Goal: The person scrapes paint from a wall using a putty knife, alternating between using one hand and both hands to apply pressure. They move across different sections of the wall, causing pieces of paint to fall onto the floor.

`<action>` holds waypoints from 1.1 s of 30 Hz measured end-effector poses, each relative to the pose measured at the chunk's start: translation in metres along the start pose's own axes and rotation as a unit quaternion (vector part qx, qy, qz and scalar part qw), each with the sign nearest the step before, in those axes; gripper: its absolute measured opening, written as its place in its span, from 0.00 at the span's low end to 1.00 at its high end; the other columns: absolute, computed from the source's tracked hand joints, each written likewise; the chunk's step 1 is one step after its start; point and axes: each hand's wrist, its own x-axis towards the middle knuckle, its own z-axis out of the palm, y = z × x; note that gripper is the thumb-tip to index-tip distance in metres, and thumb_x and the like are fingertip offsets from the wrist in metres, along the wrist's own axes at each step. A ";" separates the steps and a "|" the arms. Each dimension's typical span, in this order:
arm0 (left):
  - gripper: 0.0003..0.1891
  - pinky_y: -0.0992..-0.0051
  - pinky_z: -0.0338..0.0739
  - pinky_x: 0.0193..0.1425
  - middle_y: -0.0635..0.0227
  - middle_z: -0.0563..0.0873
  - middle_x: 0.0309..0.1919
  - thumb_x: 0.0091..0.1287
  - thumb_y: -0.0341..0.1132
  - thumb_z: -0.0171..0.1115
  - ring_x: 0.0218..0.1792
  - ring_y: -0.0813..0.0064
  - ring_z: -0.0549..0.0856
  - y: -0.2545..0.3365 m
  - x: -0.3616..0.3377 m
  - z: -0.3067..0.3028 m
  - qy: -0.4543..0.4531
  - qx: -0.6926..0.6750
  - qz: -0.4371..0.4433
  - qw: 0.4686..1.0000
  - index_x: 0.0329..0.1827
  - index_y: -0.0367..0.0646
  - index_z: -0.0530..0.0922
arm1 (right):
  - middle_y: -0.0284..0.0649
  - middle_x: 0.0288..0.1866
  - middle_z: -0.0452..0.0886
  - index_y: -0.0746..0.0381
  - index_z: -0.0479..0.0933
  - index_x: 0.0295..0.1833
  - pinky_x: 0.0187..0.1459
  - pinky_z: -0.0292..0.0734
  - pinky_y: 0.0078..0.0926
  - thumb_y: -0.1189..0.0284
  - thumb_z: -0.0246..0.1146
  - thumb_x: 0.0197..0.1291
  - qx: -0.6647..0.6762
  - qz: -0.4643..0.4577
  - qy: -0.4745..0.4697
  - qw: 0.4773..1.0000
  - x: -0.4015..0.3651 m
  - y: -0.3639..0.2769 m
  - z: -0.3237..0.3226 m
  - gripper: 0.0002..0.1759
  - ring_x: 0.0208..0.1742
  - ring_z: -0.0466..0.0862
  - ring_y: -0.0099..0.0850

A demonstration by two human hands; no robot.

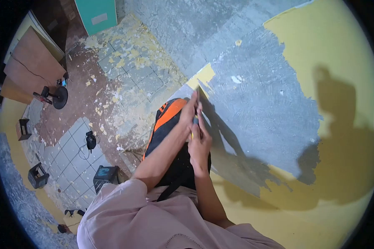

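Note:
My right hand (200,145) is wrapped round a scraper, whose yellow handle (192,135) shows beside the fingers. Further up the tool, my left hand (189,111) presses against it with its fingers close together, hiding most of it. The thin scraper blade (198,92) meets the wall at a leftover patch of yellow paint (204,75). Bare grey plaster (253,95) spreads over the wall to the right of both hands. A black and orange item (170,118), a bag or clothing, lies below my forearms, against my body.
Yellow paint flakes (133,54) litter the tiled floor. At left are a black fan (59,97), a corded dark device (90,141) and several dark stools (38,176). A dark bin-like box (106,176) stands near my left elbow. Yellow paint (340,50) surrounds the grey area.

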 end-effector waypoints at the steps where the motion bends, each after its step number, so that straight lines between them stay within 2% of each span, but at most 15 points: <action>1: 0.18 0.85 0.60 0.16 0.77 0.75 0.17 0.66 0.55 0.57 0.14 0.87 0.68 0.000 0.008 -0.008 -0.021 -0.012 -0.038 0.999 0.30 0.50 0.74 | 0.24 0.57 0.75 0.55 0.64 0.69 0.27 0.62 0.13 0.75 0.49 0.67 0.007 0.033 -0.015 0.999 0.003 -0.004 0.003 0.24 0.28 0.63 0.13; 3: 0.20 0.84 0.60 0.17 0.78 0.74 0.17 0.65 0.57 0.57 0.14 0.86 0.68 0.014 -0.003 0.011 0.011 -0.090 -0.015 0.996 0.26 0.50 0.74 | 0.26 0.62 0.73 0.58 0.63 0.69 0.28 0.63 0.13 0.75 0.49 0.67 -0.038 -0.008 -0.009 0.999 0.005 -0.014 0.016 0.24 0.29 0.64 0.14; 5: 0.22 0.83 0.60 0.18 0.78 0.74 0.17 0.63 0.58 0.58 0.14 0.85 0.68 0.014 -0.017 0.018 0.057 0.097 -0.023 0.993 0.25 0.49 0.74 | 0.27 0.62 0.73 0.58 0.63 0.69 0.30 0.64 0.13 0.75 0.49 0.67 -0.044 -0.036 0.011 0.998 -0.006 -0.020 0.007 0.24 0.31 0.67 0.14; 9: 0.22 0.83 0.61 0.18 0.76 0.74 0.16 0.63 0.58 0.59 0.14 0.85 0.68 0.013 -0.013 0.022 0.065 0.088 0.006 0.994 0.27 0.47 0.76 | 0.30 0.62 0.74 0.59 0.63 0.69 0.32 0.66 0.14 0.74 0.48 0.68 -0.019 -0.010 0.002 1.000 -0.002 -0.018 0.003 0.23 0.32 0.68 0.15; 11: 0.23 0.83 0.60 0.17 0.78 0.73 0.15 0.63 0.59 0.58 0.13 0.85 0.66 0.034 -0.007 0.019 0.019 -0.051 -0.028 0.998 0.24 0.47 0.74 | 0.32 0.61 0.74 0.60 0.63 0.69 0.31 0.66 0.14 0.74 0.48 0.68 0.013 0.010 0.011 1.000 0.005 -0.036 0.024 0.23 0.32 0.67 0.15; 13: 0.24 0.83 0.60 0.16 0.78 0.73 0.15 0.63 0.59 0.58 0.12 0.85 0.66 0.030 -0.020 0.028 0.090 0.104 0.004 0.991 0.23 0.48 0.73 | 0.30 0.58 0.75 0.60 0.63 0.69 0.28 0.65 0.14 0.74 0.48 0.67 0.005 -0.015 0.020 1.000 -0.004 -0.023 0.023 0.24 0.30 0.65 0.15; 16: 0.22 0.84 0.59 0.15 0.78 0.73 0.15 0.64 0.57 0.58 0.12 0.85 0.67 0.020 -0.009 0.019 0.056 0.073 -0.055 0.994 0.24 0.47 0.73 | 0.25 0.55 0.75 0.59 0.63 0.69 0.26 0.63 0.12 0.74 0.49 0.67 0.009 0.055 0.014 0.998 -0.006 -0.018 0.013 0.24 0.29 0.66 0.13; 17: 0.23 0.84 0.60 0.15 0.78 0.73 0.14 0.64 0.57 0.57 0.13 0.85 0.68 0.030 -0.018 0.027 0.051 0.076 -0.002 0.996 0.23 0.47 0.73 | 0.25 0.55 0.75 0.58 0.63 0.70 0.26 0.61 0.11 0.75 0.48 0.67 -0.032 -0.001 0.027 0.999 -0.003 -0.016 0.021 0.25 0.28 0.66 0.12; 19: 0.23 0.84 0.60 0.15 0.78 0.72 0.14 0.65 0.58 0.56 0.13 0.85 0.68 0.038 -0.013 0.023 0.074 0.019 -0.006 0.997 0.25 0.47 0.73 | 0.27 0.57 0.76 0.58 0.63 0.69 0.26 0.62 0.13 0.75 0.47 0.67 0.006 0.000 0.026 1.000 0.003 -0.025 0.029 0.25 0.29 0.66 0.13; 23: 0.21 0.83 0.61 0.16 0.79 0.72 0.14 0.65 0.57 0.56 0.13 0.85 0.67 0.030 -0.013 0.033 0.053 0.032 0.008 0.998 0.25 0.49 0.73 | 0.31 0.62 0.74 0.59 0.63 0.69 0.37 0.71 0.12 0.74 0.47 0.67 0.014 0.030 0.012 0.999 0.006 -0.031 0.015 0.24 0.45 0.73 0.16; 25: 0.20 0.83 0.62 0.17 0.78 0.73 0.15 0.65 0.56 0.57 0.14 0.85 0.67 0.035 -0.007 0.021 0.072 0.060 0.013 0.995 0.26 0.50 0.74 | 0.31 0.62 0.73 0.58 0.63 0.69 0.41 0.72 0.12 0.74 0.47 0.67 -0.064 -0.060 0.027 0.996 0.008 -0.023 0.024 0.24 0.51 0.74 0.17; 26: 0.20 0.83 0.62 0.17 0.78 0.73 0.16 0.65 0.57 0.57 0.14 0.86 0.68 0.036 -0.005 0.017 0.022 -0.015 -0.009 1.000 0.26 0.49 0.74 | 0.34 0.64 0.73 0.57 0.62 0.70 0.41 0.72 0.14 0.74 0.46 0.68 -0.096 -0.088 0.039 0.991 0.006 -0.023 0.028 0.24 0.51 0.75 0.18; 29: 0.20 0.84 0.62 0.17 0.79 0.72 0.16 0.65 0.57 0.57 0.14 0.87 0.67 0.021 -0.013 0.022 0.046 0.087 -0.005 0.995 0.28 0.50 0.74 | 0.34 0.65 0.72 0.56 0.62 0.70 0.38 0.72 0.14 0.73 0.46 0.68 -0.038 -0.001 0.006 0.999 -0.005 -0.024 0.012 0.25 0.51 0.77 0.19; 30: 0.20 0.85 0.62 0.18 0.79 0.72 0.15 0.65 0.57 0.57 0.14 0.87 0.67 0.018 -0.015 0.031 0.073 0.036 -0.024 0.996 0.27 0.50 0.74 | 0.30 0.63 0.73 0.56 0.62 0.70 0.33 0.69 0.14 0.73 0.47 0.68 0.030 0.005 0.016 0.999 -0.003 -0.024 0.010 0.25 0.43 0.77 0.18; 33: 0.20 0.85 0.62 0.17 0.78 0.72 0.15 0.65 0.57 0.57 0.14 0.87 0.68 0.037 -0.006 0.024 0.077 0.022 0.009 0.997 0.27 0.49 0.73 | 0.26 0.63 0.73 0.56 0.62 0.70 0.29 0.65 0.13 0.73 0.47 0.68 -0.015 -0.010 0.008 1.000 0.012 -0.021 0.024 0.25 0.38 0.74 0.15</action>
